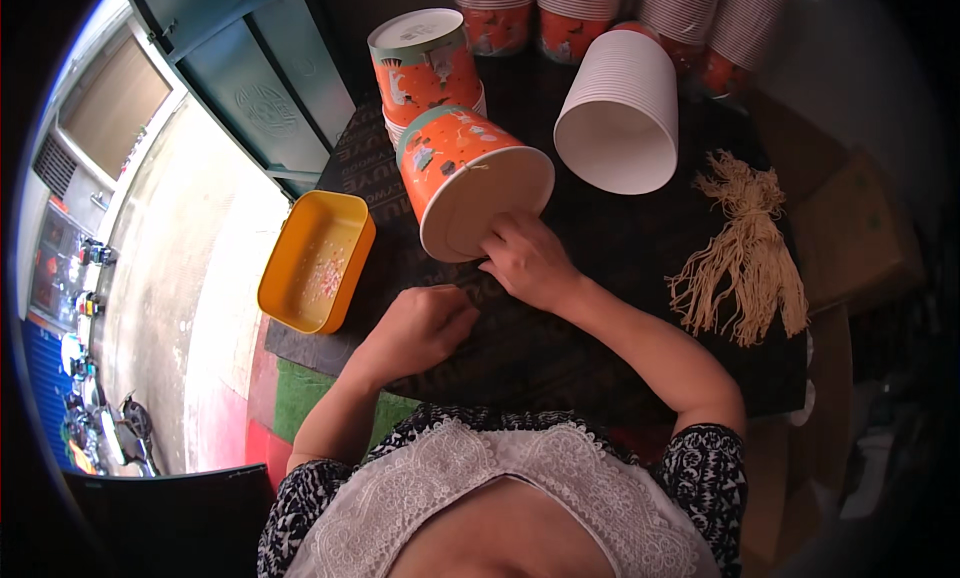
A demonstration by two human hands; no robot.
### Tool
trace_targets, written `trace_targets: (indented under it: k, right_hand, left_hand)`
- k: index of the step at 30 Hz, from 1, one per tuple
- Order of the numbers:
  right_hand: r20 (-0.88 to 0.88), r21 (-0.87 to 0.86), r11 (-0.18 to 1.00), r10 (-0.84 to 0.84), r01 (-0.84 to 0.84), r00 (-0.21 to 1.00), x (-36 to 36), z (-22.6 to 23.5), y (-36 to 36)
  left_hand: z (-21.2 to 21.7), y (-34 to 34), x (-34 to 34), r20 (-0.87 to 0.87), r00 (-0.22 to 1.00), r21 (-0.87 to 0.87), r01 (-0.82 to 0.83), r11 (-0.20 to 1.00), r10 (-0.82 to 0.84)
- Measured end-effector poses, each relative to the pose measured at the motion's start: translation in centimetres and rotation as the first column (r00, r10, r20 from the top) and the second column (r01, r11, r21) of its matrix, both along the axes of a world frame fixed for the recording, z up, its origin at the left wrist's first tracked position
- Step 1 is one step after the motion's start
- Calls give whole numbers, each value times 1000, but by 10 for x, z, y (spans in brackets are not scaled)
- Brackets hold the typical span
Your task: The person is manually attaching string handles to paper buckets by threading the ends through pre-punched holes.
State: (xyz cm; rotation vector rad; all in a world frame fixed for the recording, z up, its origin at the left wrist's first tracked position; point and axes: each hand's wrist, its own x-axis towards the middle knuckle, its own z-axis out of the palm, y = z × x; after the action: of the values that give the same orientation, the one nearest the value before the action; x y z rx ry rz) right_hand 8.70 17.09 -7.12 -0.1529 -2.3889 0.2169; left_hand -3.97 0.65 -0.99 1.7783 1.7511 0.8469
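Note:
An orange paper bucket (445, 163) with a green band and printed figures lies tilted, its pale round mouth facing me. A short bit of string shows near the mouth's upper edge. My right hand (530, 263) is at the lower right of the mouth, fingers just inside and thumb by the rim, pinching the edge. Close by on the left, my left hand (425, 323) is curled closed above the table, apart from the bucket; whatever its fingers may hold is hidden. Behind the tilted bucket stands an upside-down stack of matching buckets (425, 68).
A yellow tray (350, 263) with small pink and white bits sits at the dark table's (620, 348) left edge. White ribbed nested buckets (625, 108) lie behind right, near a bundle of tan strings (745, 248). Wrapped bucket stacks (580, 8) line the back. A cardboard box (860, 233) stands right.

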Motion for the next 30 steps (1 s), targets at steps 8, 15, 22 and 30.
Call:
trace_targets:
  k: [8, 15, 22, 30]
  right_hand:
    - [7, -8, 999, 37, -37, 999, -8, -15, 9]
    - [-182, -413, 910, -50, -30, 982, 9, 12, 22]
    - [-132, -337, 941, -34, -12, 991, 21, 26, 22]
    - [83, -661, 748, -10, 63, 997, -19, 9, 5]
  left_hand:
    - [-5, 12, 8, -68, 991, 29, 119, 993, -117]
    - [-6, 29, 4, -123, 992, 71, 39, 997, -30]
    - [-11, 43, 2, -365, 931, 128, 23, 992, 26]
    - [-13, 30, 6, -503, 863, -20, -59, 998, 41]
